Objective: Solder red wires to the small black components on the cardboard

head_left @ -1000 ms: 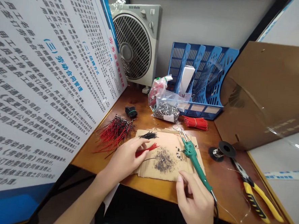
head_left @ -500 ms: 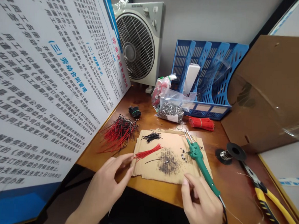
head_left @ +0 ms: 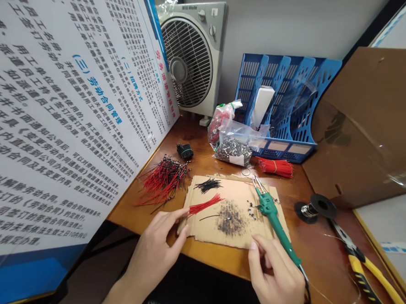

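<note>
Right hand (head_left: 277, 280) fingers wrap the green soldering iron (head_left: 277, 220), its tip over the cardboard sheet (head_left: 235, 209) on the desk (head_left: 307, 250); left hand (head_left: 158, 245) fingers, loosely spread and empty, touch the sheet's left edge; red wires (head_left: 205, 204) lie just beyond.

A single camera, worn on the person's head, looks forward and steeply down onto the surface (head_left: 307, 250) from close above. The left hand (head_left: 155, 254) and right hand (head_left: 277, 280) enter from the bottom edge, nearest the lens. Just beyond the fingers (head_left: 171, 213) lies a cardboard sheet (head_left: 237, 191); farther beyond stand a fan (head_left: 191, 59) and a blue file rack (head_left: 281, 106) against the wall. A printed board (head_left: 54, 106) fills the view left of the fingers, close by. No second view shares the scene.
</note>
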`<state>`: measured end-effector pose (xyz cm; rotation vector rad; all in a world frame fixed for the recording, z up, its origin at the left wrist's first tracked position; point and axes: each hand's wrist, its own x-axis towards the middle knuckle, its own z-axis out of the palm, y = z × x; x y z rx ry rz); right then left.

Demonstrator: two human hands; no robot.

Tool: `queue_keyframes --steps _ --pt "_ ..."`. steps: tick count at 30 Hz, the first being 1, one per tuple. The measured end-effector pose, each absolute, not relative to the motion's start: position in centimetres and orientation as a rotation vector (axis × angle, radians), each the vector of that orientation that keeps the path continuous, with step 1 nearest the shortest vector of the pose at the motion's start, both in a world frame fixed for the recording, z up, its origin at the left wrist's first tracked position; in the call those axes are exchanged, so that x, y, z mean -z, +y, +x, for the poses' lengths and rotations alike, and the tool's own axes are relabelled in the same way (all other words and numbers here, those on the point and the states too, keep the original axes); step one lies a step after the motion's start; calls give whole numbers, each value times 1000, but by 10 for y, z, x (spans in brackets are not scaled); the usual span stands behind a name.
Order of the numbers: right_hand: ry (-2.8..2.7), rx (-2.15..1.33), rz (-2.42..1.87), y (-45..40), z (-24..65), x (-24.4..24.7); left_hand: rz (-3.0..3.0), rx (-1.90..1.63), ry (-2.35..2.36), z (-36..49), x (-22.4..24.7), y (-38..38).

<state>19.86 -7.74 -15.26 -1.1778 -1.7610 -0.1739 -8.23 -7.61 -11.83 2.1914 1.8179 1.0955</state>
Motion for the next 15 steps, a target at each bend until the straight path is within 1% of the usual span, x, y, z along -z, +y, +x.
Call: queue_keyframes --steps 15 --pt "-1756 153 -1187 -78 198 153 2321 -1135 1754 -82 125 -77"
